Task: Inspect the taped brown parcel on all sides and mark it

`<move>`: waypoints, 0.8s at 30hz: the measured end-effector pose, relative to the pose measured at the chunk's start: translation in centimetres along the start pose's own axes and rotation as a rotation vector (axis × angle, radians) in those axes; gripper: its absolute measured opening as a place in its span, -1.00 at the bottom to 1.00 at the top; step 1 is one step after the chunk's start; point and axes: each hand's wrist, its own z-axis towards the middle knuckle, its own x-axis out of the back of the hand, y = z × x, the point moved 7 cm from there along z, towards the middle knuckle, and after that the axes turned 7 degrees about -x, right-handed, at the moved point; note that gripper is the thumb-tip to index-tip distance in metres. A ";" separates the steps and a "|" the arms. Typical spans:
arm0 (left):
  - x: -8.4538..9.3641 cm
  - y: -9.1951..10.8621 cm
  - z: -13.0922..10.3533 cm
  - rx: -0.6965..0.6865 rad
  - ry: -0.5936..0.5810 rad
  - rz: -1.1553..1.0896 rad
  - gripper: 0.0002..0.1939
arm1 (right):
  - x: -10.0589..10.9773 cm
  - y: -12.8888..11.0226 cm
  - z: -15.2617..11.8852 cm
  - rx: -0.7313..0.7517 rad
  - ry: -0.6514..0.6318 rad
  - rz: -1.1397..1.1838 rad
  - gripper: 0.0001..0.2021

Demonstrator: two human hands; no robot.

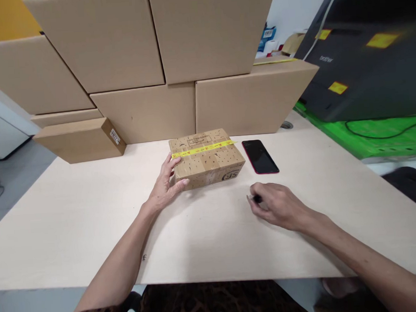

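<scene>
The box (208, 165) rests flat on the table (207, 251), about mid-width, in front of the big boxes. Dark specks dot its top, a yellow tape (204, 150) runs across it with one end jutting past the right edge, and a round black mark (229, 175) sits on its front face.

The left hand (166, 181) has hold of the box's left end, partly open, with the thumb at the front corner and the fingers along the left side and top edge. The right hand (277, 204) is curled nearly closed, apart from the box, near its front right corner; it pinches a small dark tool (257, 198), too hidden to identify.

Just beside the box on the right, a phone (260, 157) with a red edge lies screen up, dark. Well to the left, a slim box (75, 141) with a white label (115, 136) stands on the table. Behind, big boxes (206, 32) are stacked up in rows. At right, a dark printer (358, 69) marked "brother" bears yellow stickers (382, 40), beside a green surface (381, 136).
</scene>
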 end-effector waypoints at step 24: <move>-0.8 1.0 0.1 0.042 -0.037 0.075 -0.25 | 1.4 -3.3 11.8 -0.277 0.235 0.686 -0.69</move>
